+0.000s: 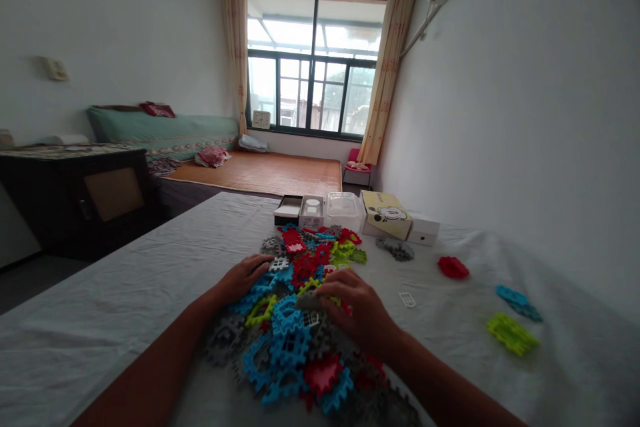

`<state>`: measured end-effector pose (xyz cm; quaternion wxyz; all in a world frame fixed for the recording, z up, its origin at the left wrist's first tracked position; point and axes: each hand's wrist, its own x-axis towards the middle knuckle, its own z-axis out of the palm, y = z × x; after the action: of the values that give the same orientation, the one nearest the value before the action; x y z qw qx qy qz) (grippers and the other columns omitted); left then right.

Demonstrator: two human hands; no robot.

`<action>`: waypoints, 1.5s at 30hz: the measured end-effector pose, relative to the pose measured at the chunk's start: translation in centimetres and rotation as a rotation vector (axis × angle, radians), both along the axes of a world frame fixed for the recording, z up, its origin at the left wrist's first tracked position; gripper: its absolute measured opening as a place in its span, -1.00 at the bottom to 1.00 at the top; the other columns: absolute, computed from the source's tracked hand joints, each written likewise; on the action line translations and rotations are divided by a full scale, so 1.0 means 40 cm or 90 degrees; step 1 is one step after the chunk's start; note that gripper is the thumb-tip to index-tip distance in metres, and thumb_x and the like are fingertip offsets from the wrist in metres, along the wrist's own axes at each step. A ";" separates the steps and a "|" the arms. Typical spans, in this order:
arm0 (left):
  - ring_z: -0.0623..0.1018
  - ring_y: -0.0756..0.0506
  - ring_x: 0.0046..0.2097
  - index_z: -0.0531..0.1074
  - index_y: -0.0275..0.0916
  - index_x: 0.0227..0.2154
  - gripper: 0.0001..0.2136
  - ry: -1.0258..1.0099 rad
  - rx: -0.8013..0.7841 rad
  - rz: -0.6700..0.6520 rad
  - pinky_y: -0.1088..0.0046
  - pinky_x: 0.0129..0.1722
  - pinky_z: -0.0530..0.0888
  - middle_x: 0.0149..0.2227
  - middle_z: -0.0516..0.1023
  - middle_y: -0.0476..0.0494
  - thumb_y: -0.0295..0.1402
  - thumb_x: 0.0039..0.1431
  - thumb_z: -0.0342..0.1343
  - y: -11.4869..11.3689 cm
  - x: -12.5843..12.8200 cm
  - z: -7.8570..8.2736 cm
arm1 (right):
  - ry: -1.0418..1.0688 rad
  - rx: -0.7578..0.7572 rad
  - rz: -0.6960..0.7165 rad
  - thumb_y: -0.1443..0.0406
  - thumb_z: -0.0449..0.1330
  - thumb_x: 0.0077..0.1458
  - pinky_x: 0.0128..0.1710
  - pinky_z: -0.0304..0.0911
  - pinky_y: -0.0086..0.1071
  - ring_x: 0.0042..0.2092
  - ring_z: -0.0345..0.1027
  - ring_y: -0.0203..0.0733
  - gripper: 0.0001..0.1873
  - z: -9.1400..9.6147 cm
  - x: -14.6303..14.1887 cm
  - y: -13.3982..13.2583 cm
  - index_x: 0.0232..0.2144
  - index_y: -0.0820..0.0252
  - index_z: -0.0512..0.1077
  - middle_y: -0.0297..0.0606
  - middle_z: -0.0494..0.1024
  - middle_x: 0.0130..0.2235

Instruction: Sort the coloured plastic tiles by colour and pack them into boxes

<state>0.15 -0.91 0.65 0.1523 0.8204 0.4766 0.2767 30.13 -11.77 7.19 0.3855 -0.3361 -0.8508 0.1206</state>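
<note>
A heap of flat interlocking plastic pieces [300, 320] in blue, red, grey and yellow-green lies on the white cloth in front of me. My left hand [243, 278] rests on the heap's left side with its fingers stretched over blue and grey pieces. My right hand [357, 310] lies on the middle of the heap, fingers curled down onto a grey piece [307, 301]. Sorted apart to the right are a grey pile [396, 248], a red piece [453, 267], blue pieces [519, 301] and a yellow-green piece [513, 333].
The table [125, 307] is covered with a white cloth. At its far edge stand small boxes [300, 210], a clear plastic container [343, 208], a yellow box [386, 213] and a white box [424, 228]. A small white piece [407, 299] lies alone. A bed, a dark cabinet and a window lie beyond.
</note>
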 end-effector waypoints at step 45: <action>0.46 -0.19 0.04 0.44 -0.19 -0.01 -0.52 -0.004 -0.009 0.007 0.32 0.07 0.37 0.00 0.51 -0.16 -0.03 0.22 -0.16 0.000 0.003 0.001 | -0.029 -0.153 -0.465 0.25 0.17 -0.05 -0.07 0.23 -0.28 -0.17 0.39 -0.12 -0.79 -0.212 0.412 0.283 -0.34 0.16 0.55 -0.19 0.52 -0.23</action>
<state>0.27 -0.91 0.69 0.1584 0.8160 0.4824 0.2764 46.59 -0.46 -1.28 0.3423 -0.6626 -0.6629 0.0664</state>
